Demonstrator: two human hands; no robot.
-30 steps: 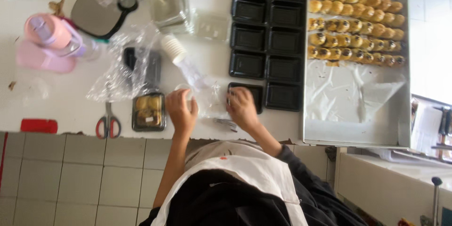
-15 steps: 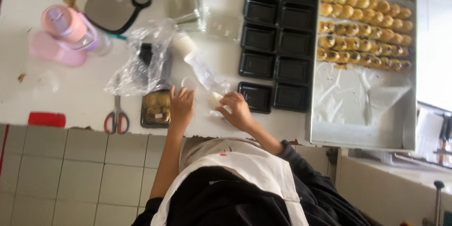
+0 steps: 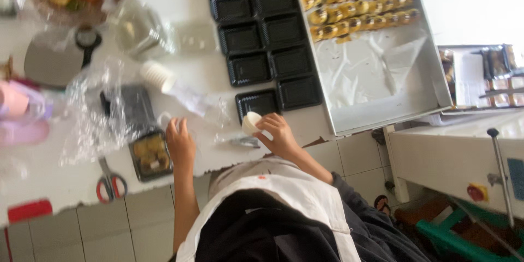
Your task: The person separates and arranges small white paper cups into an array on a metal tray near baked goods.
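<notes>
Paper cup (image 3: 250, 122): now pinched in the right hand (image 3: 279, 136), lifted off the white table (image 3: 49, 177) and hanging over the near black tray (image 3: 257, 102); a moment ago both hands were down together at the plastic wrap. So one liner looks separated. Left hand (image 3: 180, 144) has moved apart, fingers loosely curled, empty, beside the filled tray (image 3: 149, 154). Scissors (image 3: 111, 183) lie nearby.
</notes>
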